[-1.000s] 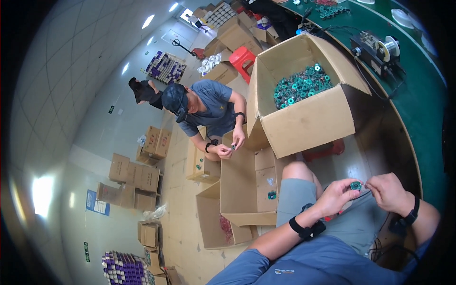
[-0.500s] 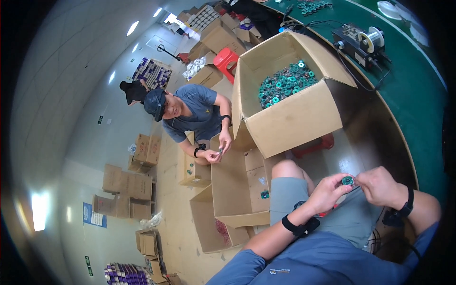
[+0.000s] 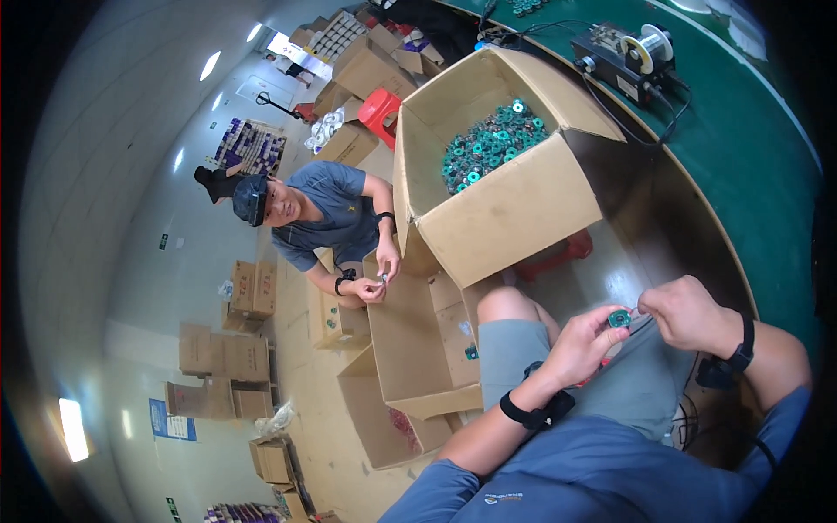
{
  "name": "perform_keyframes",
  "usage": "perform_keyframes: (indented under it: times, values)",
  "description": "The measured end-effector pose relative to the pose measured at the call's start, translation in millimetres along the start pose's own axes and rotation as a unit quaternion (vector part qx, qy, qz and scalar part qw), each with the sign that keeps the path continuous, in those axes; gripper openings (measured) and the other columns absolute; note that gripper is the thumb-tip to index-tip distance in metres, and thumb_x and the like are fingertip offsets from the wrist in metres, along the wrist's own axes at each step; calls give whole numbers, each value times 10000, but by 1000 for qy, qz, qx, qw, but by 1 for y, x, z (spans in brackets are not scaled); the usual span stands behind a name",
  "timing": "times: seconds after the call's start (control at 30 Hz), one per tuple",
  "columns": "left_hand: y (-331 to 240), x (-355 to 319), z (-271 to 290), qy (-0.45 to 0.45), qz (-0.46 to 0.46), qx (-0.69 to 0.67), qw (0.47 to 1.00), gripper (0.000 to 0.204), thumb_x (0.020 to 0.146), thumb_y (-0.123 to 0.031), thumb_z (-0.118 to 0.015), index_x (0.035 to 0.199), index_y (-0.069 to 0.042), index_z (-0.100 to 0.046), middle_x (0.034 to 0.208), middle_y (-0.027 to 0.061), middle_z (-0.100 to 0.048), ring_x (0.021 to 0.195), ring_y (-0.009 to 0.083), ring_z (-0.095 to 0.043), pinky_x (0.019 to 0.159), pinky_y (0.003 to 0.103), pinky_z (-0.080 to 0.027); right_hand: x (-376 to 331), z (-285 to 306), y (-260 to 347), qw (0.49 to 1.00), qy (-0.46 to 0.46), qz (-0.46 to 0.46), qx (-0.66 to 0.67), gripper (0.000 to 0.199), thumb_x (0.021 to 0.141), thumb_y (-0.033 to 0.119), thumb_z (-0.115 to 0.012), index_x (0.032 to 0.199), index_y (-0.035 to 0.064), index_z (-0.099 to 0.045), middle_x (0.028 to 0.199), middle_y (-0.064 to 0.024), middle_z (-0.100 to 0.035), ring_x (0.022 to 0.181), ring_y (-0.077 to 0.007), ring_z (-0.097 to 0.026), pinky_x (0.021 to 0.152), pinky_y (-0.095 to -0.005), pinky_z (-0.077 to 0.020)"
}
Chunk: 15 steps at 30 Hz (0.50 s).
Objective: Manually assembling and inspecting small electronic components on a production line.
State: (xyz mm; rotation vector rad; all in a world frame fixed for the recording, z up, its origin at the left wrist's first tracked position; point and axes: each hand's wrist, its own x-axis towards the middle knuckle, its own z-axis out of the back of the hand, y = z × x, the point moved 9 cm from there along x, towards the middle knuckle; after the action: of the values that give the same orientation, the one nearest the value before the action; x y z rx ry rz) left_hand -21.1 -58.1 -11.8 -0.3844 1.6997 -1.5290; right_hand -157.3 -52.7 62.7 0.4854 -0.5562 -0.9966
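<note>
Above my lap, my left hand (image 3: 582, 345) pinches a small green circuit board (image 3: 619, 319) with a dark round centre between thumb and fingers. My right hand (image 3: 684, 315) is closed just to the right of it, fingertips pressed together. What they grip is too small to make out, though something thin and pale shows between the fingertips and the board. Ahead of me, a large open cardboard box (image 3: 514, 227) holds a heap of similar green ring-shaped boards (image 3: 493, 144). Under my left side stands a deeper open carton (image 3: 410, 340) with a green board (image 3: 472, 352) inside.
A co-worker (image 3: 327, 209) sits opposite, fingers together on a small part. The green workbench (image 3: 741, 174) on the right carries a black device with a wire spool (image 3: 649, 50). Another carton (image 3: 375, 436) holds small red pieces. A red stool (image 3: 379, 113) stands behind the large box.
My view has shifted, so the surroundings sit slightly further left. The right hand has moved a little away from the board, widening the gap. The left hand still holds the board.
</note>
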Motion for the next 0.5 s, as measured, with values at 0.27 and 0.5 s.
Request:
perform_keyframes:
  times: [0.27, 0.5]
  values:
    - [12, 11, -6, -13, -5, 36, 999, 249, 994, -117, -603, 1218, -9, -605, 992, 7, -664, 894, 85, -583, 825, 264, -505, -10, -1, -8, 999, 22, -38, 9, 51, 820, 47, -600, 845, 47, -645, 730, -179, -667, 688, -380, -664, 621, -470, -532]
    - [0, 7, 4, -34, 1, 22, 999, 242, 965, -29, -579, 1199, 14, -619, 1049, 39, -688, 950, 102, -604, 856, 252, -497, -1, -14, -6, 996, 77, -45, 29, 92, 775, 104, -637, 833, 35, -621, 674, -221, -640, 654, -411, -657, 580, -518, -503]
